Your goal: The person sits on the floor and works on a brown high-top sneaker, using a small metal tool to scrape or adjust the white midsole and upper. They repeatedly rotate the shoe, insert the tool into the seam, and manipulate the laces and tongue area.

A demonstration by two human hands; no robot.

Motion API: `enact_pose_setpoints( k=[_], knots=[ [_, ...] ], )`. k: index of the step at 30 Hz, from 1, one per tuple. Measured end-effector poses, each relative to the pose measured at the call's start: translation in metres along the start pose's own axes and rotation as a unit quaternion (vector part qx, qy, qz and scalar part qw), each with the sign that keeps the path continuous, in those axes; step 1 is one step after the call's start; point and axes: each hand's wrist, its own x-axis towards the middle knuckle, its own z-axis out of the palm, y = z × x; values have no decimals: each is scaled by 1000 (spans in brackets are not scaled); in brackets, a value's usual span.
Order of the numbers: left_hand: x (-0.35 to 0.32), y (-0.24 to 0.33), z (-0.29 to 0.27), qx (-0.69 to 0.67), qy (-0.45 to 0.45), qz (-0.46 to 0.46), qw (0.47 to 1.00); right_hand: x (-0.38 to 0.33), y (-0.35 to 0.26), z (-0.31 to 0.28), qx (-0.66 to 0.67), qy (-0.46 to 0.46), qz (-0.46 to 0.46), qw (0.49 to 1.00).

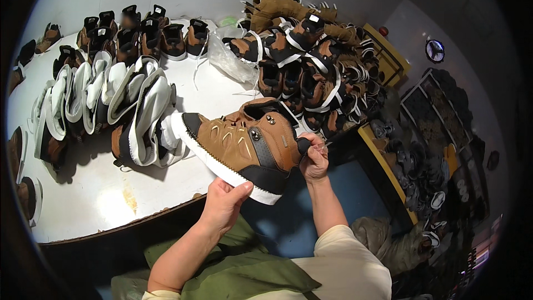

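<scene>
I hold a brown ankle boot (244,144) with a white sole, black heel and black toe cap over the table's near edge, toe pointing left. My left hand (225,203) grips the white sole from below near the heel. My right hand (315,158) pinches the black pull tab at the back of the boot's collar. The boot has no laces.
The white table (100,189) carries a row of boots lying sole-up (105,105) at left, upright boots (144,36) at the back, a clear plastic bag (233,58) and a big heap of brown boots (305,61) at right. Yellow-edged bins (400,161) of dark parts stand at right.
</scene>
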Motion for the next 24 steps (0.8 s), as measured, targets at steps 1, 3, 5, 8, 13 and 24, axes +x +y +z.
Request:
enact_pose_setpoints(
  k=[1,3,5,8,13,24],
  knots=[
    [-1,2,5,6,6,3,1000,0,0,-1,3,-1,5,1000],
    [-1,0,3,12,6,2,1000,-2,1,-4,3,-1,7,1000],
    [0,-2,0,19,6,3,1000,-3,2,-4,-1,-1,-2,1000],
    [0,-2,-1,25,8,2,1000,-4,2,2,0,25,2,1000],
    [-1,-1,3,22,17,-1,1000,-7,7,-3,2,29,17,999],
    [0,-15,-21,66,-16,-6,998,-7,6,6,-23,66,9,997]
  ],
)
